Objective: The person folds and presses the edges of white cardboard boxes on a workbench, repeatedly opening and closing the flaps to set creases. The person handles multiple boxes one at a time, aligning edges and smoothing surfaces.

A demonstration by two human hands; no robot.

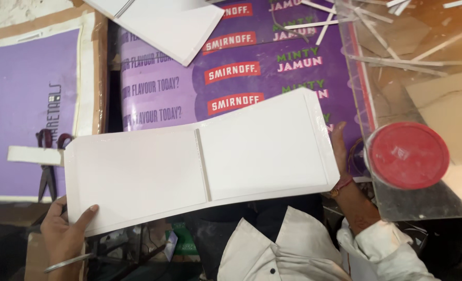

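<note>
Both hands held a smooth white scored board (200, 164): left hand (64, 234) pinching its lower-left corner, right hand (345, 171) closed on its right edge, above the purple printed table (158, 99).

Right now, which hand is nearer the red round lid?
Right. The right hand grips the right edge of the white scored board, just left of the red lid. The left hand holds the board's lower-left corner, far across from the lid.

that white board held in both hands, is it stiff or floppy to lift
The white board probably stays fairly stiff: it spans between the left hand and right hand without drooping. The scored groove likely acts as a hinge. It looks thin, so probably light.
</note>
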